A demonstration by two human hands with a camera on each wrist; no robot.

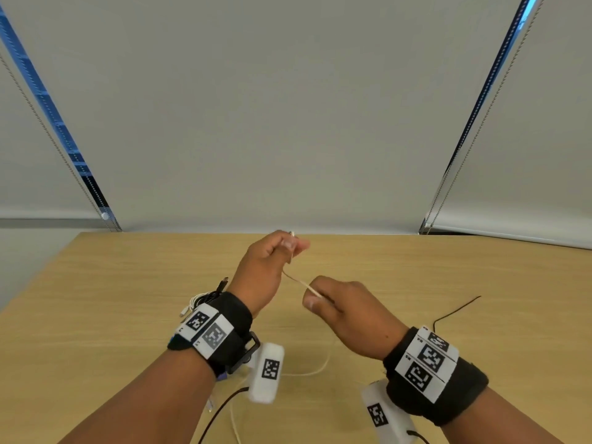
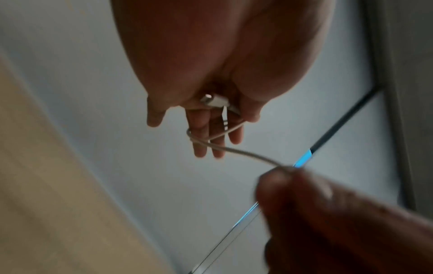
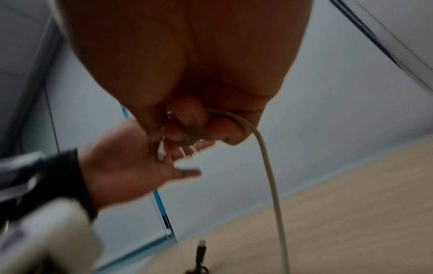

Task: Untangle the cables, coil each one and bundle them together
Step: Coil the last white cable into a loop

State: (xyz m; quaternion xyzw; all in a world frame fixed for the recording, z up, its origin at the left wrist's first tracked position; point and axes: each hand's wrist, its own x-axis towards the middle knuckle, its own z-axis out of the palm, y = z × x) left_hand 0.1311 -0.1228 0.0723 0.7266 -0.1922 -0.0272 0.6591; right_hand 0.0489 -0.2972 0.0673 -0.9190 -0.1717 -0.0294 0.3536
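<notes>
My left hand [image 1: 293,245] is raised over the far middle of the wooden table [image 1: 128,283] and holds the plug end [image 2: 214,101] of a white cable [image 1: 299,282]. In the left wrist view the cable loops once round the fingers [image 2: 199,146] of that hand. A short taut stretch runs to my right hand [image 1: 315,299], which pinches the cable in curled fingers [image 3: 187,120]. From there the white cable [image 3: 276,213] hangs down to the table. A coiled bunch of white and black cables [image 1: 205,299] lies behind my left wrist.
A loose black cable [image 1: 458,310] lies on the table to the right of my right wrist. Another black cable [image 1: 221,411] and slack white cable [image 1: 320,368] lie near the front edge between my forearms. A black USB plug [image 3: 201,248] lies on the table below my right hand.
</notes>
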